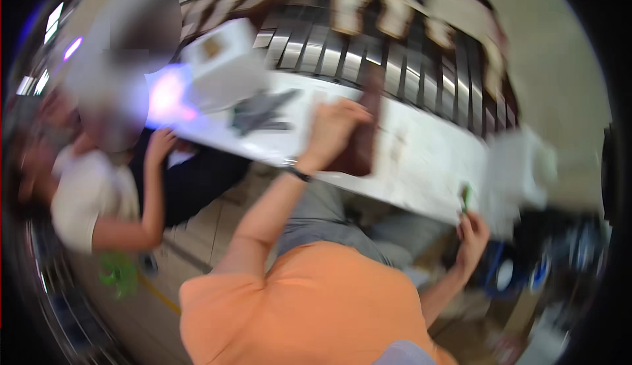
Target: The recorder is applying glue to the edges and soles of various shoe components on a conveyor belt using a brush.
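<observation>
On the white worktable point(421, 151) lies a long dark red-brown piece point(359, 151), perhaps leather. My left hand point(334, 128) is over it, its fingers closed at the piece's left edge; motion blur softens the contact. Farther right, at the table's front edge, my right hand point(473, 236) pinches a slim green-handled tool point(465, 197) that points up and away from me. The tool's kind is too blurred to tell.
Beyond the table runs a slatted metal conveyor point(355, 55) with pale, shoe-like shapes point(349, 12). A white box-shaped unit point(224, 62) and grey flat pieces point(263, 111) are at left, near a seated person point(99, 200). Another white unit point(523, 164) stands right.
</observation>
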`<action>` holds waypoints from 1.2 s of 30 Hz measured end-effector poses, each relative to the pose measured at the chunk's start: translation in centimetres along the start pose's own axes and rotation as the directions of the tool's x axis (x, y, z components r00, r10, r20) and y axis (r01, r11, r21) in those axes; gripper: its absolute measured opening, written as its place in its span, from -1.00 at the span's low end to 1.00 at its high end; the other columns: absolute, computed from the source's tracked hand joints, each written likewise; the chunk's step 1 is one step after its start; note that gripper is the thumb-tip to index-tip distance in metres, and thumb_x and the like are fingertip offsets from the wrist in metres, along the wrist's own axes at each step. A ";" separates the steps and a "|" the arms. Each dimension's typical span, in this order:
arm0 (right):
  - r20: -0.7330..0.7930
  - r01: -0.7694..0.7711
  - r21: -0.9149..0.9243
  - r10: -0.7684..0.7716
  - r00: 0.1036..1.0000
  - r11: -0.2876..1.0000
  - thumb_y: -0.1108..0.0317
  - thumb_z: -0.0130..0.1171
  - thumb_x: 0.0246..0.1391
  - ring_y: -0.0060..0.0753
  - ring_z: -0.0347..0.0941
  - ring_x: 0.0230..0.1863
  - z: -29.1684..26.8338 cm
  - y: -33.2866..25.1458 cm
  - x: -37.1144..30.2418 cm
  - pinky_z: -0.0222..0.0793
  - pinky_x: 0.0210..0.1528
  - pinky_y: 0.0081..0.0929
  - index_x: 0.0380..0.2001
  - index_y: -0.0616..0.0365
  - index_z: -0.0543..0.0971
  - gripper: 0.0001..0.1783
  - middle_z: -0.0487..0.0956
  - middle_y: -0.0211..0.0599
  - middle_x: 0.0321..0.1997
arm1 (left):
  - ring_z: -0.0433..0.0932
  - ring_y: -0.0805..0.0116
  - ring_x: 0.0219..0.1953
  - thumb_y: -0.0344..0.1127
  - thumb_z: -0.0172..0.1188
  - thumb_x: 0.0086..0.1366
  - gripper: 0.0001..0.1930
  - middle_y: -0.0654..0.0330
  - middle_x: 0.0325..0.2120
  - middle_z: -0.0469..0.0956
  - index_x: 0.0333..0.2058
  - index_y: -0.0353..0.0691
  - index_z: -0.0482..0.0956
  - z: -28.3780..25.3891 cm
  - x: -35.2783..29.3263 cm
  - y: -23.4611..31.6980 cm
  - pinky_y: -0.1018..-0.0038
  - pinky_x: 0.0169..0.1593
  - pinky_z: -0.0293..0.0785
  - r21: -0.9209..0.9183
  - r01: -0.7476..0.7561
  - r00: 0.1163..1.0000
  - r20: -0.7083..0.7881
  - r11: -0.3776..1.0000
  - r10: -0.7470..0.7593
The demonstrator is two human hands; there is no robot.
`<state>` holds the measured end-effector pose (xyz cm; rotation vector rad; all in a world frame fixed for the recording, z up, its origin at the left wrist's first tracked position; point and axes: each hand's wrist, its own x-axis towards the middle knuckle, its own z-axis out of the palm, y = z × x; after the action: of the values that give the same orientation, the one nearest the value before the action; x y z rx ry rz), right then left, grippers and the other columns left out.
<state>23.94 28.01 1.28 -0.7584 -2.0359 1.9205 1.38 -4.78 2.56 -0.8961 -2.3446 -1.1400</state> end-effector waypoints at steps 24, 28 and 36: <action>-0.632 -0.435 -0.686 -0.180 0.754 0.584 0.29 0.32 -0.13 -0.02 0.55 -0.32 -8.5 -4.6 -1.8 0.39 -0.30 -0.21 -0.43 0.13 0.65 -0.82 0.62 -0.14 -0.43 | 0.31 0.18 0.18 -0.31 0.36 0.13 -0.21 0.03 0.20 0.27 0.24 -0.40 0.13 -0.5 -1.7 0.4 0.32 0.26 0.22 -0.040 0.068 0.945 -0.318 0.997 -0.077; -0.577 -0.410 -0.761 -0.235 0.782 0.503 0.30 0.33 -0.15 -0.12 0.55 -0.41 -8.4 -3.2 -0.1 0.37 -0.34 -0.27 -0.43 0.13 0.66 -0.82 0.62 -0.18 -0.48 | 0.26 0.17 0.21 -0.32 0.36 0.14 -0.24 0.02 0.21 0.24 0.24 -0.36 0.15 1.6 -5.6 1.3 0.32 0.26 0.21 0.024 0.161 0.965 -0.213 0.987 -0.152; -0.508 -0.349 -0.697 -0.089 0.857 0.626 0.27 0.31 -0.12 -0.13 0.58 -0.40 -10.6 -1.4 0.3 0.42 -0.33 -0.30 -0.40 0.11 0.67 -0.81 0.61 -0.10 -0.48 | 0.36 0.23 0.06 -0.31 0.33 0.19 -0.36 0.06 0.11 0.37 0.18 -0.37 0.25 2.7 -10.2 2.5 0.32 0.14 0.32 0.077 0.231 0.953 -0.221 0.970 -0.209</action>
<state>28.76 37.18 3.72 -1.4497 -2.4264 0.6240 10.35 -5.28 -3.61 -0.4601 -2.3433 -1.1252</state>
